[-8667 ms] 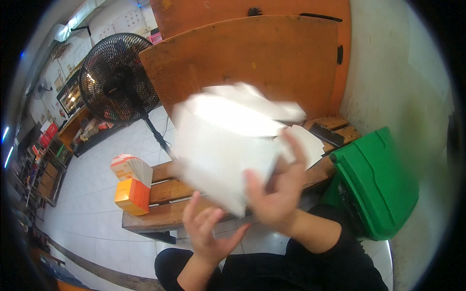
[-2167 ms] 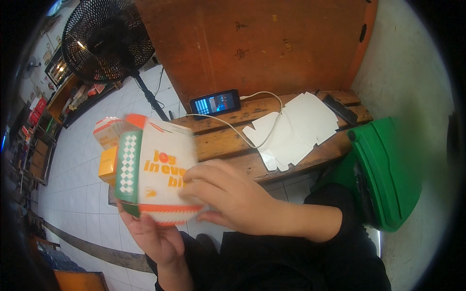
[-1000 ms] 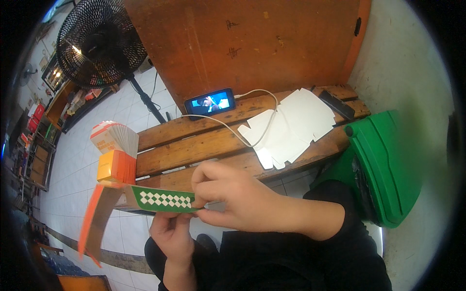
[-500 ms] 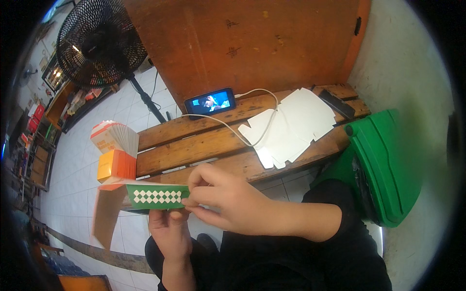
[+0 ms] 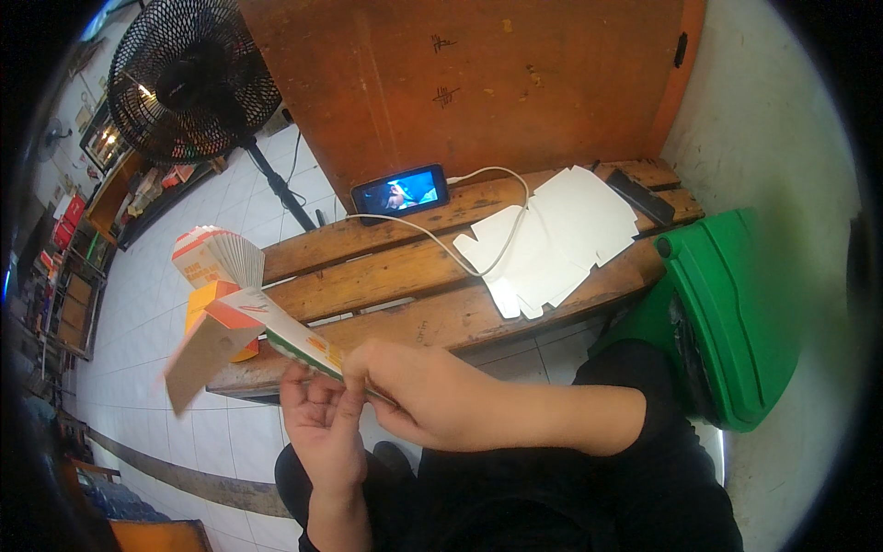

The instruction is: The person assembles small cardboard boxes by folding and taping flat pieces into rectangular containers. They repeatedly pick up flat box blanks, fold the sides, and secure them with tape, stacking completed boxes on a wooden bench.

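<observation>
Cardboard carton blank (image 5: 253, 336) — printed orange, green and white outside, plain brown inside — is held flattened and tilted just above the lap, its free flap sticking out to the left. It looks light and thin, stiff along its panels but ready to bend at the creases, so I judge it best pinched near a fold, not at a floppy flap. The right hand (image 5: 432, 405) clamps the near end, fingers over the top; the left hand (image 5: 322, 428) supports from below, fingertips closed on the same edge. Beyond, a slatted wooden bench (image 5: 414, 285) carries a fanned stack of folded cartons (image 5: 221, 262), flat white blanks (image 5: 552, 239) and a phone (image 5: 400, 191) with a white cable (image 5: 478, 230). A green bin (image 5: 727, 313) stands right; farther off, a black fan (image 5: 189, 78).
</observation>
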Action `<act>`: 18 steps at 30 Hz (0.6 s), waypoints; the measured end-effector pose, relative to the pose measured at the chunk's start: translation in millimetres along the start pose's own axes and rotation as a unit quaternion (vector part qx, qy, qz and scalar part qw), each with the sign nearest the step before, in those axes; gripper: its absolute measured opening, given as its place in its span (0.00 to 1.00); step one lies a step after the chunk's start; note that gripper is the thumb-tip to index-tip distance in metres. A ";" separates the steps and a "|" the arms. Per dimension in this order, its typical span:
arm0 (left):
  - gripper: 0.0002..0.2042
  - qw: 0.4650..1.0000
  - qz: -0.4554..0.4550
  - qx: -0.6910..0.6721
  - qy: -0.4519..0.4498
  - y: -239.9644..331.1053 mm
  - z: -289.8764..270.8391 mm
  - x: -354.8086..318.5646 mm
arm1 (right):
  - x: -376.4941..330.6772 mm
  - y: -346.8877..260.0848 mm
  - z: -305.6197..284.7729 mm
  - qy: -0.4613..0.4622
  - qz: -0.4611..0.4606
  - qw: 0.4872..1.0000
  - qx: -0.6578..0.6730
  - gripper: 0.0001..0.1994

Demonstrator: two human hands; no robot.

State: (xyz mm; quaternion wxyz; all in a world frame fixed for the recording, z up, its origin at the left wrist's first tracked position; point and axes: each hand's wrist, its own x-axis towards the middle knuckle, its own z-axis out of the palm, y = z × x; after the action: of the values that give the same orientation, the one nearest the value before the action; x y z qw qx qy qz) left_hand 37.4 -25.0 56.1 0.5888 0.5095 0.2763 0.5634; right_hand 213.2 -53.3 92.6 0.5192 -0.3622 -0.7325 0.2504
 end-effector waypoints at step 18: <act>0.16 0.979 0.156 0.078 0.102 5.8 -9.0 8.0 | -1.4 2.1 5.3 -0.036 0.018 0.997 -0.068 0.27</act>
State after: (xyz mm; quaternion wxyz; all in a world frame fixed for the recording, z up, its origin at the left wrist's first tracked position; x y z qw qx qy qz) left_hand 28.8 -15.7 60.4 0.4212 0.5306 0.2951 0.6738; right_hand 209.0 -53.1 88.5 0.4619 -0.4007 -0.7595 0.2220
